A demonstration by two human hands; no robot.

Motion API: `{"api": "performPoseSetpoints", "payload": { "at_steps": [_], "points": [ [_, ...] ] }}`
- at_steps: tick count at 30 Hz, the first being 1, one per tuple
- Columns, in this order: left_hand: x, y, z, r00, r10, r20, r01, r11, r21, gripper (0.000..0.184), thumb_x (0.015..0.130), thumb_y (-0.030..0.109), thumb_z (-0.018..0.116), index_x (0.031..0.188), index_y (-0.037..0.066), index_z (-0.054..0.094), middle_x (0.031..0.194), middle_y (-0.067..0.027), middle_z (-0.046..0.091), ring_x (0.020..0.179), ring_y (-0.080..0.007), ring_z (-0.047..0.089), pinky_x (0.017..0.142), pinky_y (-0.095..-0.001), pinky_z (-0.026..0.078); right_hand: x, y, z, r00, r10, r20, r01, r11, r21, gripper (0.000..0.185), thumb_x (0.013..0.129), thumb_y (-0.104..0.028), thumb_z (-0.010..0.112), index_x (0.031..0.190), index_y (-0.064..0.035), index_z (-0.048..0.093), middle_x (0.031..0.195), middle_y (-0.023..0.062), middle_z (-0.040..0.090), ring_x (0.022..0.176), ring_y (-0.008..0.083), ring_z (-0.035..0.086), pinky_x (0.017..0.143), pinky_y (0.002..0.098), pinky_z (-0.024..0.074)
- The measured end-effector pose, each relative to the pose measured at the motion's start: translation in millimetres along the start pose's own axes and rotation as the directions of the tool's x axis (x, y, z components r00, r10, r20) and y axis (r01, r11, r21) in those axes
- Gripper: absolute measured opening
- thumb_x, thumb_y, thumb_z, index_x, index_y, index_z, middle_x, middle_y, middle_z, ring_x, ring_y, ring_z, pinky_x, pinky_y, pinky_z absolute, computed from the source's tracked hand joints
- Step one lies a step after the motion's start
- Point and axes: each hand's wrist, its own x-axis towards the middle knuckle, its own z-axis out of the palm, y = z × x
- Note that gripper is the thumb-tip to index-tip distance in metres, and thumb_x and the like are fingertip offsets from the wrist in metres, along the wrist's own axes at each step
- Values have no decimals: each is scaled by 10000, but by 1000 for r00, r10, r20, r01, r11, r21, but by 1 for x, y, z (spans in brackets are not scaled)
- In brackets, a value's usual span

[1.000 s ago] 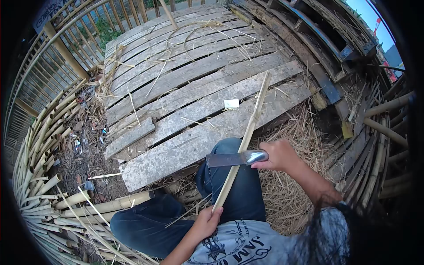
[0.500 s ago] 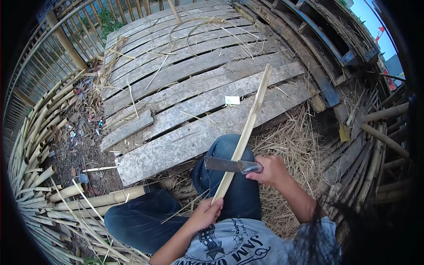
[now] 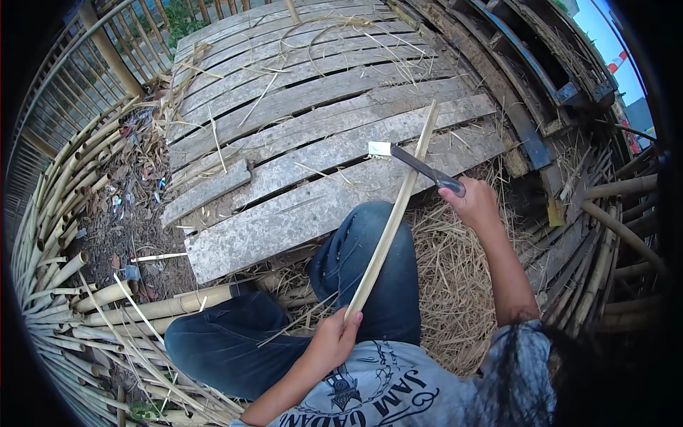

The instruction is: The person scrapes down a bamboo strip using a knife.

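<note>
A long split bamboo strip (image 3: 388,238) slants from my lap across my raised knee and over the pallet's edge. My left hand (image 3: 336,340) is closed round its lower end, close to my shirt. In my right hand (image 3: 472,203) is the dark handle of a knife (image 3: 421,165). The blade crosses the upper part of the strip, pointing up and to the left. Its tip is near a small white rectangular piece (image 3: 379,148) on the boards.
A slatted wooden pallet (image 3: 242,243) lies ahead, with thin strips and a short loose board (image 3: 208,193) on it. Bamboo poles (image 3: 174,304) are piled at the left. Straw-like shavings (image 3: 455,299) cover the ground by my right knee. Stacked pallets (image 3: 523,132) stand at the right.
My right hand has moved the knife up and away from me along the strip, from above my knee to over the pallet. My left hand still holds the lower end.
</note>
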Motion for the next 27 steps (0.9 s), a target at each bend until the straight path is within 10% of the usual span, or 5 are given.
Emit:
{"api": "performPoseSetpoints", "payload": {
  "at_steps": [2,6,11,15,27],
  "points": [
    [-3,-9,-4,991,-83,103,97,985,-140,373,1014,320,450,792,28,516,584,2,459,485,-91,416,460,-280,351,15,17,-9,972,227,-63,-224,973,55,618,789,-609,619,674,-2,609,618,193,607,613,385,619,571,442,473],
    [3,-16,-16,828,-285,483,516,725,-457,376,1025,391,400,809,89,460,578,43,351,447,-59,302,412,-228,266,-7,9,-5,990,139,-2,-137,984,114,544,793,-550,643,703,-14,612,581,167,571,580,383,583,555,443,440],
    [21,-8,-14,823,-246,512,535,637,-555,402,1031,433,348,805,107,418,582,59,273,448,-43,222,400,-214,215,-49,-28,19,937,-254,238,165,926,339,516,722,-548,717,710,-44,607,587,141,575,575,359,576,555,416,443],
    [35,-11,-21,780,-155,607,576,557,-598,402,1031,428,350,780,118,400,553,64,240,426,-45,175,378,-221,160,-46,-19,21,923,-104,370,-53,919,391,539,677,-573,742,705,-49,615,582,131,582,566,348,593,552,413,460],
    [43,-45,-20,570,191,799,753,266,-601,449,1018,483,328,746,130,383,523,73,232,400,-38,188,358,-222,146,-32,-49,-4,896,-287,338,219,949,226,630,648,-684,701,629,-62,602,557,125,598,559,334,629,559,418,508]
  ]
}}
